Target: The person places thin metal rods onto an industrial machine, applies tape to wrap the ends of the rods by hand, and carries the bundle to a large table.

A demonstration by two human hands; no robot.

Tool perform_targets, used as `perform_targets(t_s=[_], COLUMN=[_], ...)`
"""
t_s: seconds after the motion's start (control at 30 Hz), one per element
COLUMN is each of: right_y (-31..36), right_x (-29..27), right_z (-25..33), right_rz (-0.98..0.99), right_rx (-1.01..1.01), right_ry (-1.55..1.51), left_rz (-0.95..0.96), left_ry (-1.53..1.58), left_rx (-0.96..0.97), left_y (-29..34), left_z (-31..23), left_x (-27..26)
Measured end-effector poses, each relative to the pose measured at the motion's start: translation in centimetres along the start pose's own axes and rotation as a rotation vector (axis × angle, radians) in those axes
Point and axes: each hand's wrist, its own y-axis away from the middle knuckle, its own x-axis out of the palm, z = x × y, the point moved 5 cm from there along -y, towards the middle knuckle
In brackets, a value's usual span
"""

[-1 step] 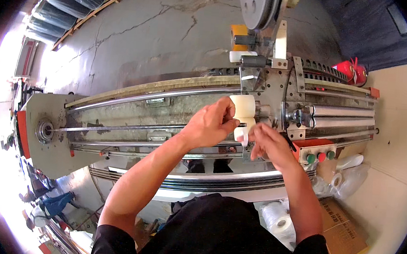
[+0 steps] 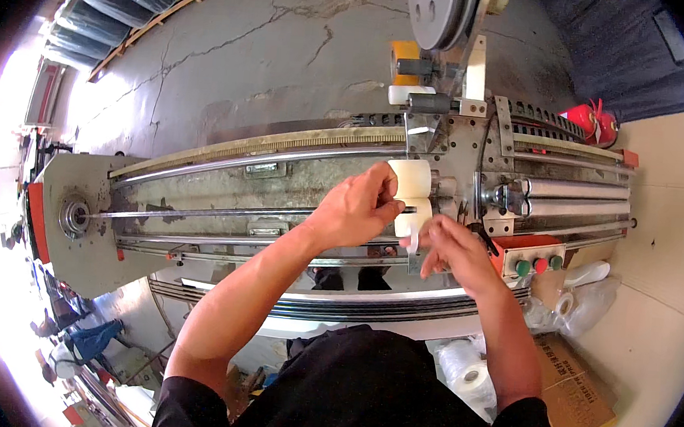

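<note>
Left hand [image 2: 355,206] curls beside the white rollers [image 2: 412,179].

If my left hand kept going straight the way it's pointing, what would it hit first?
Most likely the farther of the two cream-white rolls, just ahead of your left hand. The curled fingers look very near it; whether they touch is hard to judge.

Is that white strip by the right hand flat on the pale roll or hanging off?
Hanging off: the white strip sticks out below the lower pale roll. Whether the right hand touches it, I cannot tell.
</note>
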Motion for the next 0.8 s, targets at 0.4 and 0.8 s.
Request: perform_targets(t_s=[0.4,0.8], right_y=[-6.5,-1.8], right_x=[-1.6,1.2], right_z=[6.0,0.6], right_rz=[-0.085,-0.157], right_rx=[-0.064,0.069], right_ry=[-0.01,-0.011], left_rz=[0.06,0.021], left_ry=[0.103,-0.001], left_rx=[-0.012,0.048], left_y=[0.6,-0.3], left_z=[0.4,-1.5], left_x=[0.1,0.4])
